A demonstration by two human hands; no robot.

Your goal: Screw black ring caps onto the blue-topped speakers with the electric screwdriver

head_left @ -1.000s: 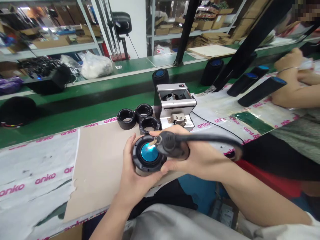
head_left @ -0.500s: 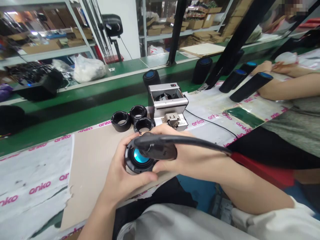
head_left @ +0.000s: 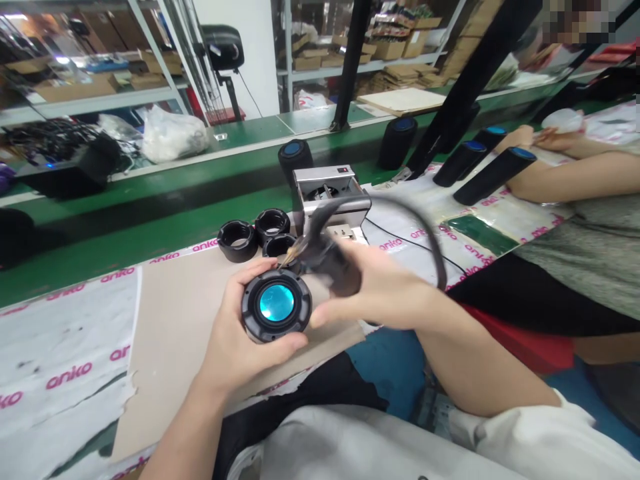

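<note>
My left hand (head_left: pixel 239 347) is wrapped round a black round speaker (head_left: pixel 277 303), whose ribbed ring and shiny blue centre face up. In my right hand (head_left: pixel 385 287) is a black corded electric screwdriver (head_left: pixel 341 265), slightly blurred. Its bit slants left and points at the upper rim of the speaker; I cannot tell whether it touches. My right thumb lies close to the speaker's right edge. Just beyond, several black rings (head_left: pixel 237 252) stand on the cardboard sheet (head_left: pixel 180 327). Behind the screwdriver is a silver screw feeder (head_left: pixel 333 175), partly hidden.
Black cylindrical speakers (head_left: pixel 397 143) with blue tops stand along the green bench (head_left: pixel 185 217). At the right, a co-worker's arms (head_left: pixel 565 163) rest near more such speakers (head_left: pixel 493 177). A dark slanted post (head_left: pixel 465 100) and the feeder's cable (head_left: pixel 400 240) cross the area.
The screwdriver has swung from lying across the speaker to a steeper tilt at its upper right, uncovering the blue centre. Its cord now arches upward. My left hand keeps its hold.
</note>
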